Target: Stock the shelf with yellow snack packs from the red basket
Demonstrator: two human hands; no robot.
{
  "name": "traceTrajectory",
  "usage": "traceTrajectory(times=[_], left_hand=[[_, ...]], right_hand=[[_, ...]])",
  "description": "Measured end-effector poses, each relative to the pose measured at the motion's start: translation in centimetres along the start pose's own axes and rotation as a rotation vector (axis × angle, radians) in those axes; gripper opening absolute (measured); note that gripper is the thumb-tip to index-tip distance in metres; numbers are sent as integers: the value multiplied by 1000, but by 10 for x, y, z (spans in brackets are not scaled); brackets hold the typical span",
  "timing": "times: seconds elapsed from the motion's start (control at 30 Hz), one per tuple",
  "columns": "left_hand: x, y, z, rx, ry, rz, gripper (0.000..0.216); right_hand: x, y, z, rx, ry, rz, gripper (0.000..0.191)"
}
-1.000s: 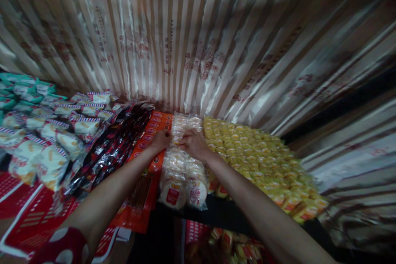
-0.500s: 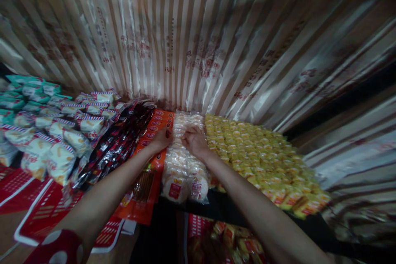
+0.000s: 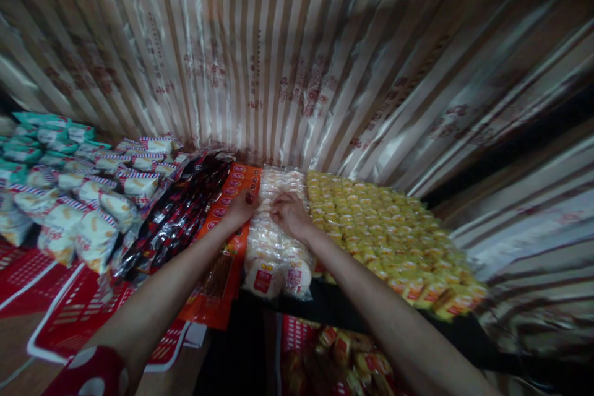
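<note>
Two rows of clear-wrapped round white crackers (image 3: 263, 277) with red labels stand packed on edge in front of me. My left hand (image 3: 240, 209) is closed at the left row's edge, over the border with the flat orange snack packs (image 3: 239, 241). My right hand (image 3: 291, 213) rests on the right row, its fingers bent and pressed together, pointing left. A small gap separates the hands. Both touch the cracker wrappers, but what lies inside the fingers is hidden and blurred.
Yellow packets (image 3: 380, 229) fill the right. Leftward lie dark shiny packs (image 3: 174, 216), white striped-top bags (image 3: 95, 238) and green bags (image 3: 51, 130). Red baskets (image 3: 60, 315) stand below, one (image 3: 294, 337) holding gold packets. A striped plastic sheet (image 3: 260, 62) hangs behind.
The view has shifted slightly. Both hands stay on the cracker rows in nearly the same place, the right fingers a touch further left.
</note>
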State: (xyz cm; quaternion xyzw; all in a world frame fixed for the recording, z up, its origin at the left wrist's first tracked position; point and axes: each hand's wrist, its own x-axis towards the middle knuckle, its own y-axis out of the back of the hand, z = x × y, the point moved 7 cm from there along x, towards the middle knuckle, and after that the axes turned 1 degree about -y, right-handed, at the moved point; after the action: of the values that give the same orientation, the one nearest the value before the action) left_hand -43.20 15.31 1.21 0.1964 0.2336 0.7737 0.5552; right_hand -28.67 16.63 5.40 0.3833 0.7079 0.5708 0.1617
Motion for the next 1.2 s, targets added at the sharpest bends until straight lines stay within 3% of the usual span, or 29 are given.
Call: traceTrajectory(times=[0.23, 0.43, 0.57, 0.7, 0.87, 1.0, 1.07, 1.2], left_hand=[[-18, -10, -6, -7, 25, -262, 14], [-17, -13, -7, -8, 44, -159, 10], [-19, -13, -6, -25, 39, -142, 10], [-21, -10, -4, -47, 40, -132, 11], [-23, 1, -1, -103, 35, -105, 17], [-24, -2, 2, -198, -3, -250, 17], [-24, -4, 3, -168, -26, -284, 13], [-24, -5, 3, -27, -62, -209, 9]], right_hand=[[-7, 7, -8, -43, -55, 43, 9], [-15, 12, -2, 33, 27, 141, 14], [-19, 0, -1, 67, 108, 35, 11], [-17, -11, 4, 94, 35, -14, 6], [-16, -4, 4, 105, -31, 108, 6], [-18, 0, 0, 89, -83, 141, 7], [-20, 2, -2, 90, -109, 135, 6], [-28, 7, -9, 106, -52, 137, 7]])
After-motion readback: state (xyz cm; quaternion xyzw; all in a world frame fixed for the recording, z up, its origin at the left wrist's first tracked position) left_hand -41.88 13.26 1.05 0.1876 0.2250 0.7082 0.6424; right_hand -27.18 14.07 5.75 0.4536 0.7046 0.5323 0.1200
